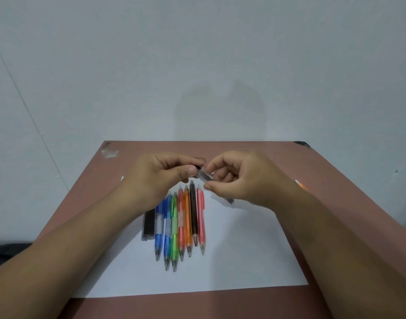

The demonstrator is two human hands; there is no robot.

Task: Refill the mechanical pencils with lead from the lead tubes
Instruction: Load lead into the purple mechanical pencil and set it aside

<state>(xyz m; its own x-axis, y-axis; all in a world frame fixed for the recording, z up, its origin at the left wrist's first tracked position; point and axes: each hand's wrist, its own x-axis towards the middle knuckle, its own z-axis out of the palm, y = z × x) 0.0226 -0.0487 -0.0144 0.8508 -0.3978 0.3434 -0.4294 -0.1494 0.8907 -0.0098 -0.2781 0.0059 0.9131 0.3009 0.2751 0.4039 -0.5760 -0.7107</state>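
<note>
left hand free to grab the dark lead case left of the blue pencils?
Probably not yet. The left hand pinches the cap end of the clear lead tube that the right hand also holds. The dark lead case itself lies uncovered beside the blue pencils.

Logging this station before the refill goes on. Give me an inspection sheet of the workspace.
Surface: brown table with a white sheet on it.
Job's things: seven pencils in a row on the sheet; dark lead tube beside them; clear lead tube held above.
Clutter: orange object at right, partly hidden.
Hands: left hand and right hand both pinch the clear tube.
Cables: nothing seen.
Surroundings: plain wall.
</note>
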